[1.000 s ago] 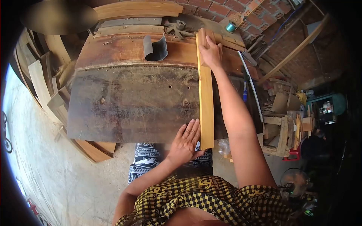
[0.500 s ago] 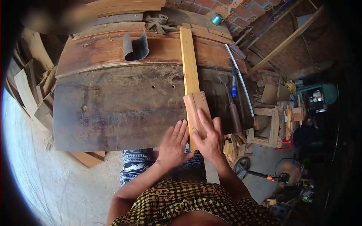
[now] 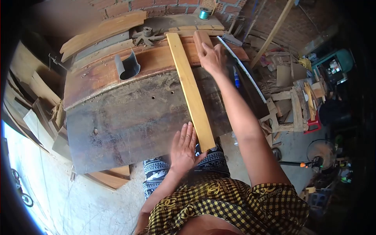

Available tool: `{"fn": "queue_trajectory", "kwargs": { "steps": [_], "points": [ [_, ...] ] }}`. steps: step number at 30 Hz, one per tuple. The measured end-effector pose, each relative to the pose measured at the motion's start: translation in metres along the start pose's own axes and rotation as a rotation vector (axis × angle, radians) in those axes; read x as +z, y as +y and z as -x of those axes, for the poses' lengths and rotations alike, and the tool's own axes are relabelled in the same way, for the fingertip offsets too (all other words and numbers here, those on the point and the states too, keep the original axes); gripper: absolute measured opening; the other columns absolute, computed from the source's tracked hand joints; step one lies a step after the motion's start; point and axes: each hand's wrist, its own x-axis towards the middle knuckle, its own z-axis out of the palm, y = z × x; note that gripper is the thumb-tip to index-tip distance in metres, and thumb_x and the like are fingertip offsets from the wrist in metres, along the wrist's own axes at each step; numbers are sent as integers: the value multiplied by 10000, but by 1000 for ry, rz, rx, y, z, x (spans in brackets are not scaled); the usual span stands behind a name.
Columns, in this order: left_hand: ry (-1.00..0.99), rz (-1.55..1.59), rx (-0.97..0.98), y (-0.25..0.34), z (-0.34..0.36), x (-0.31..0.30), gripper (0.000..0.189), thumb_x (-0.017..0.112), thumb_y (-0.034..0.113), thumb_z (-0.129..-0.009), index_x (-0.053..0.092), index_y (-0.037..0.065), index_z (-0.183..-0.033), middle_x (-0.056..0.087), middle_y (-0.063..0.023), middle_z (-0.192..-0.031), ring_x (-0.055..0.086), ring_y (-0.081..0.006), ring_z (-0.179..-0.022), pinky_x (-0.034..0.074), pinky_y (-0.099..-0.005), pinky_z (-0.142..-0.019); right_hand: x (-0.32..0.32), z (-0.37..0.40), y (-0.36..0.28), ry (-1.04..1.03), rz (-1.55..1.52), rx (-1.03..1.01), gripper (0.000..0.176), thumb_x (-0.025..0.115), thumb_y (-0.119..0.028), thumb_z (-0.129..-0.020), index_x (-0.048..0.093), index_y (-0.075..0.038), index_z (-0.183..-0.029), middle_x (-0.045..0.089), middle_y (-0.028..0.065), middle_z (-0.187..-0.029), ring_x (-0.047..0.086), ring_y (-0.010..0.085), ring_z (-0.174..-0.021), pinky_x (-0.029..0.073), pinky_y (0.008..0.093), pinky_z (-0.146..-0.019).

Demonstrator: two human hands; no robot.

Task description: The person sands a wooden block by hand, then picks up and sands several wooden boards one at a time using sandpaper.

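Note:
A long yellow wooden strip [image 3: 188,84] runs across the dark workbench, its near end slightly past the front edge. My left hand [image 3: 183,150] lies flat against the strip's left side near that end, fingers straight and thumb spread out to the right. Stretched far forward, my right hand [image 3: 212,58] grips the near part of a reddish-brown wooden block [image 3: 201,38], its index finger laid along the top. The block is at the back of the bench, just right of the strip's far end. My palm hides part of the block.
On the bench, a curved sheet-metal piece [image 3: 128,67] stands left of the strip. To the right lie a blue marker [image 3: 236,78] and a white ruler [image 3: 244,70]. A metal star-shaped part [image 3: 147,37] and a green spool [image 3: 204,13] sit at the back. Scrap wood [image 3: 290,105] is piled at right.
My right hand has carried the block forward, from the strip's near half to beside its far end. My left hand has stayed at the strip's near end. The view has shifted.

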Motion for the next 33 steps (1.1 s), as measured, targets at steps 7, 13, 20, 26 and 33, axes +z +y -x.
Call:
{"fn": "queue_trajectory", "kwargs": {
  "steps": [7, 13, 20, 26, 33],
  "points": [
    [43, -75, 35, 4, -4, -4, 928, 716, 536, -768, 440, -53, -1431, 405, -212, -1525, 369, -341, -1433, 297, -477, -1148, -101, 206, 42, 47, -493, -281, 282, 679, -54, -842, 713, -60, -1122, 603, 153, -1100, 623, 306, -1003, 516, 391, -836],
    [86, -86, 38, 6, -3, 1, 906, 716, 529, -792, 427, -18, -1453, 408, -204, -1528, 376, -329, -1435, 278, -471, -1158, -170, 290, 148, 27, -836, 256, 313, 528, 65, -898, 682, 32, -1169, 659, 18, -811, 615, 76, -733, 494, 211, -698],
    [106, -148, 41, 7, -3, 5, 884, 714, 528, -793, 437, 12, -1455, 421, -198, -1520, 399, -330, -1418, 300, -473, -1147, -213, 311, 227, 521, -846, 593, 224, 556, -105, -985, 726, -30, -1109, 648, -10, -767, 566, 51, -679, 462, 204, -650],
    [150, -177, 55, 8, -3, 8, 985, 706, 649, -758, 458, -37, -1419, 443, -223, -1497, 405, -329, -1416, 298, -472, -1141, -174, 341, 205, 358, -917, 553, 208, 571, -119, -986, 724, -25, -1093, 620, -26, -765, 541, 46, -695, 428, 208, -632],
    [132, -117, 51, 22, -6, 7, 928, 715, 643, -747, 384, 266, -1529, 345, -275, -1525, 327, -410, -1429, 249, -542, -1144, -148, 320, 144, 215, -1044, 380, 202, 572, -67, -983, 717, -25, -1117, 619, -23, -754, 537, 28, -671, 426, 179, -638]
  ]
}}
